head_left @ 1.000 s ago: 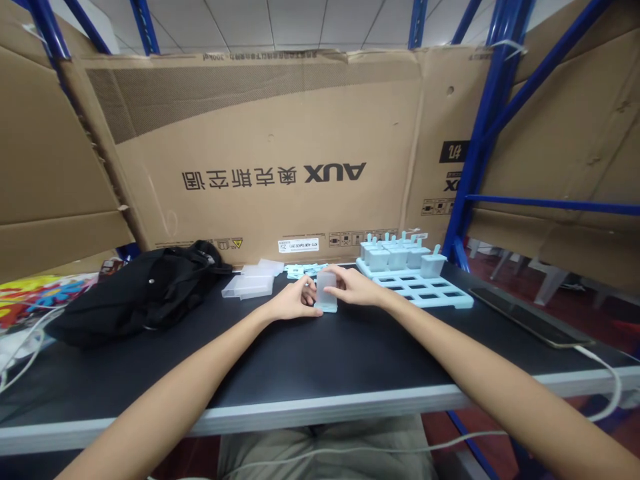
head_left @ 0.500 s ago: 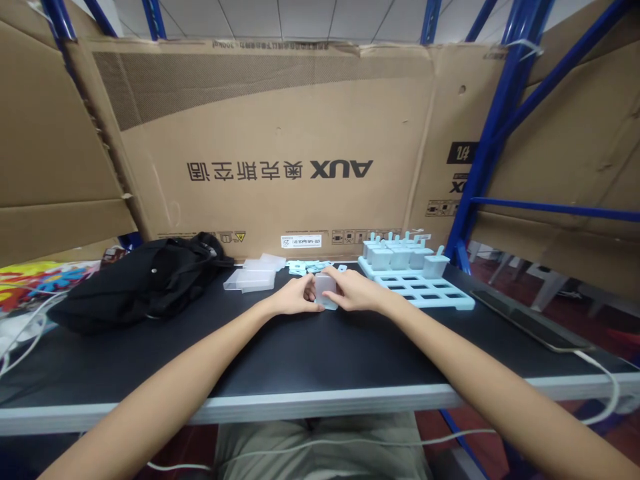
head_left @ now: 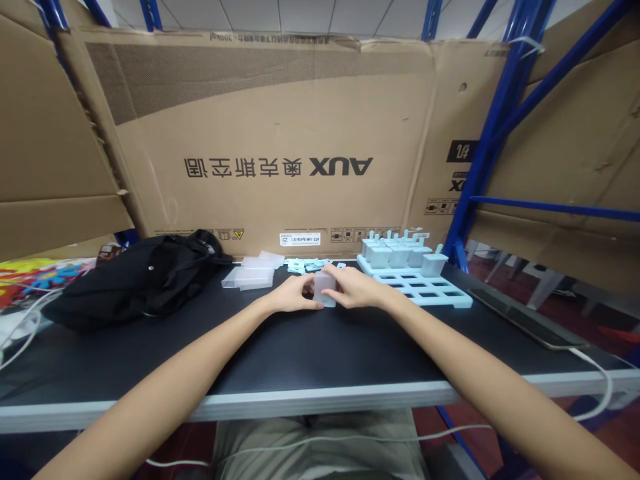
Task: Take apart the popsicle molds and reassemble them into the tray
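Between my hands, just above or on the black table, is a small translucent popsicle mold (head_left: 325, 288). My left hand (head_left: 295, 293) pinches its left side, and my right hand (head_left: 353, 288) wraps its right side with the thumb across the front. Behind my hands lies a pile of light-blue popsicle sticks (head_left: 307, 265). To the left, several translucent molds (head_left: 253, 275) rest in a loose stack. At the right stands a light-blue rack (head_left: 420, 290), its back slots filled with several molds with sticks (head_left: 395, 253) standing upright; the front slots show open.
A black bag (head_left: 140, 280) lies on the left of the table, beside colourful items (head_left: 40, 277). A phone (head_left: 525, 319) with a white cable lies near the right edge. Cardboard (head_left: 280, 133) walls the back, and a blue metal post (head_left: 493, 147) rises at the right.
Both hands stay around the mold in nearly the same spot. The light-blue tint at the mold's lower end shows less now. The camera view has shifted slightly.
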`<state>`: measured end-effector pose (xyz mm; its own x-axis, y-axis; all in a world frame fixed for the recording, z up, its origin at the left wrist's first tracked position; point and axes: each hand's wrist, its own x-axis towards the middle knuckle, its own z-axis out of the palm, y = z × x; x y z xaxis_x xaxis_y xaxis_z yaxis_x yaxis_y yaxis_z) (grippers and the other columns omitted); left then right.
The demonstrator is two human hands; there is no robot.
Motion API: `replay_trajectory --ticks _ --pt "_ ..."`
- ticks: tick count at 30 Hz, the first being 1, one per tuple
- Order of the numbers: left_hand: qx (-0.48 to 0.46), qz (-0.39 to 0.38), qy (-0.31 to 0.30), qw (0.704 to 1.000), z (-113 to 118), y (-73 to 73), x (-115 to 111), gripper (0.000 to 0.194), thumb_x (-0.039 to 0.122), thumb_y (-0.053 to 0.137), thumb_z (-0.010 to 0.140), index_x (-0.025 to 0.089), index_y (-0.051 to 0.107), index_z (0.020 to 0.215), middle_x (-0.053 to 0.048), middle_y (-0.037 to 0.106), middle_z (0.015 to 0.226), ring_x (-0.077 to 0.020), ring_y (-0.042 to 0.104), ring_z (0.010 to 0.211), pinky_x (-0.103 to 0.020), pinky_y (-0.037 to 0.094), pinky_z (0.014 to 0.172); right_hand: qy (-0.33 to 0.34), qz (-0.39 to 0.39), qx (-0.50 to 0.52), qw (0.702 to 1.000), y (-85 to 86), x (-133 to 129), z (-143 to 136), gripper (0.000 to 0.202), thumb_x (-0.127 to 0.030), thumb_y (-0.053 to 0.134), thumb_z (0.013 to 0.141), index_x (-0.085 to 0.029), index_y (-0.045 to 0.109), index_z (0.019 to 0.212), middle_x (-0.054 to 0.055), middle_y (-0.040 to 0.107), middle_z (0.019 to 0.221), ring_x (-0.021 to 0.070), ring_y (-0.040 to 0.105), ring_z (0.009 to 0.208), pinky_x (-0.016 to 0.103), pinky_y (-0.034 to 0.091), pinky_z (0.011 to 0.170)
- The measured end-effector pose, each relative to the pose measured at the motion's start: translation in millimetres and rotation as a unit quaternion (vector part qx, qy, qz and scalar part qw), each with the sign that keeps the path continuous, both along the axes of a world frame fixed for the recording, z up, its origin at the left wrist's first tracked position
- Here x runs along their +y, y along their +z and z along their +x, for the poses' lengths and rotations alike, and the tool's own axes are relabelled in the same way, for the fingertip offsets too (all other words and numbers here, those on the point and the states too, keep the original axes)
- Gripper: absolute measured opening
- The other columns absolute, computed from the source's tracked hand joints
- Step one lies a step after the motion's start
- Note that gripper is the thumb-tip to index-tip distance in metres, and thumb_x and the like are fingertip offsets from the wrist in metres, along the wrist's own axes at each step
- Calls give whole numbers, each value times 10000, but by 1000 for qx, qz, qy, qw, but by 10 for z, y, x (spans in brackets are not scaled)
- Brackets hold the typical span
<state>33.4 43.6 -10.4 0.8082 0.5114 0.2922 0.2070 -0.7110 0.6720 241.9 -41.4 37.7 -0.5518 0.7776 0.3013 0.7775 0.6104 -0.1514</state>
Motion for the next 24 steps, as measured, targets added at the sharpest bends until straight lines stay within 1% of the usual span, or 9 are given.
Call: replay_trajectory --ticks 7,10,13,15,16,18,20,22,24 --pt "11 16 -7 1000 -2 2 -6 485 381 768 717 186 629 1138 -65 700 1049 -229 658 929 -353 519 841 -21 -30 -2 999 -28 34 4 254 -352 525 890 -200 419 1063 21 596 730 178 539 620 273 329 554" --pt "3 -4 -19 1000 -5 -33 3 452 362 764 727 185 624 1119 -66 695 1058 -231 655 946 -358 503 856 -5 -40 32 999 -51 43 -3 255 -372 534 893 -204 435 1059 14 594 741 174 549 631 272 354 561" --pt "-63 -69 -15 996 15 -51 26 423 356 771 725 175 579 1056 -70 686 1031 -223 653 940 -353 496 844 10 -71 137 988 -84 93 53 287 -421 513 912 -203 443 1085 36 626 865 173 596 717 277 429 612" --pt "-151 -119 17 981 33 -28 48 427 364 762 735 185 518 1036 -59 671 1006 -199 650 896 -338 493 814 4 -74 194 978 -126 170 131 350 -409 510 911 -187 420 1166 78 636 1033 188 624 864 303 485 707" --pt "-202 -136 40 969 40 -5 58 435 368 754 741 194 489 1038 -49 661 993 -187 645 881 -330 490 806 -6 -59 192 980 -158 221 178 414 -370 538 888 -173 403 1226 106 621 1132 204 616 965 327 494 786" --pt "-293 -148 85 941 41 49 77 453 367 739 754 211 449 1065 -29 638 978 -174 629 899 -318 480 823 -55 -1 122 991 -248 343 273 597 -244 587 810 -136 362 1352 157 544 1317 245 535 1168 383 445 956" --pt "-346 -136 113 922 27 91 91 469 363 733 758 222 436 1092 -16 615 972 -169 609 936 -312 468 854 -139 51 23 989 -361 474 346 687 -143 560 763 -105 364 1421 184 458 1434 283 431 1290 421 366 1049" --pt "-354 -113 123 920 9 105 99 472 366 731 762 229 442 1108 -13 594 987 -163 590 943 -306 459 865 -204 61 -31 977 -464 590 384 587 -122 489 800 -90 461 1386 190 469 1435 304 415 1300 444 353 1047" --pt "-328 -88 119 933 0 91 98 439 379 725 776 227 469 1098 -15 578 999 -158 576 930 -298 452 857 -222 54 -43 973 -520 672 391 450 -152 432 860 -101 577 1284 183 550 1355 308 469 1233 454 383 998"
